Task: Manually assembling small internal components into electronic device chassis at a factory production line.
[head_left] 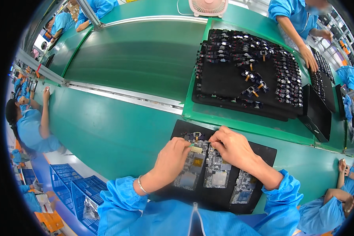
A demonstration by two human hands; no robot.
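The left hand (171, 157) has its thumb and index finger drawn together over the upper part of the left circuit board (187, 179); whether they grip anything cannot be told. The right hand (234, 147) appears to pinch one end of a thin pale item (203, 142), which lies across the gap between the two hands. The left circuit board, the middle circuit board (217, 177) and the right circuit board (243, 188) lie side by side on a black mat (208, 202).

Risks, as judged: a slip of the pinch could drop or scrape the thin pale item across exposed components. Sideways pressure could turn the left circuit board, as no clamp is visible. The small module (196, 135) near the fingertips could be displaced by a knuckle. The right sleeve (283, 192), loose and close to the right circuit board, could drag it; the bracelet (142, 185) could catch on an edge.

Clearances: the mat's far edge sits just beside the green-edged platform (247, 131), which limits forward travel. The near edge lies against the torso. Gaps between boards are narrow. The widest room for lateral movement is to the left, along the green workbench (106, 122).
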